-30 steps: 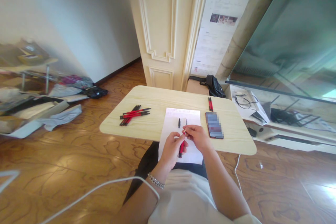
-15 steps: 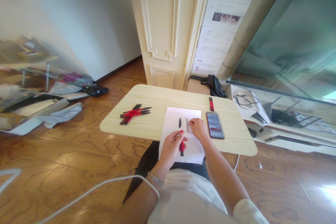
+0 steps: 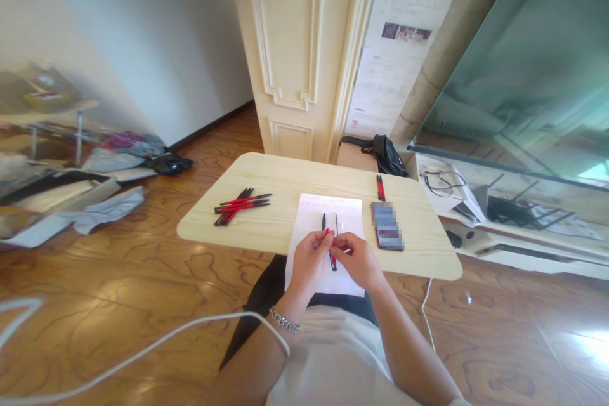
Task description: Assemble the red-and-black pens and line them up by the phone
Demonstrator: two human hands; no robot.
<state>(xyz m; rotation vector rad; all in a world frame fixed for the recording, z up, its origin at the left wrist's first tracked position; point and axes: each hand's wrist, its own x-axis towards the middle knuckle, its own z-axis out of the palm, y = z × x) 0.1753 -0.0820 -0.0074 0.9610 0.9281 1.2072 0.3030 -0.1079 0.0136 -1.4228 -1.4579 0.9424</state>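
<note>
My left hand (image 3: 308,259) is closed round a red pen barrel (image 3: 333,263); its red end shows above the thumb and its black end below the fingers. Thumb and fingertips of my right hand (image 3: 358,257) are pinched together against that barrel, and whatever small thing they hold is hidden. Beneath both hands lies a white sheet of paper (image 3: 304,219). On it, just beyond my fingers, a black pen tip piece (image 3: 324,221) and a thin dark refill (image 3: 336,222) lie side by side, apart from each other.
The sheet rests on a pale wooden table (image 3: 285,171). Several red and black pens (image 3: 242,205) lie crossed in a pile at the left. At the right are a phone (image 3: 387,228) and two more pens (image 3: 380,188). A white cable (image 3: 200,319) crosses near my left forearm.
My right hand has moved left from beside the refill to the pen barrel and now meets my left hand there. The barrel stays in my left hand.
</note>
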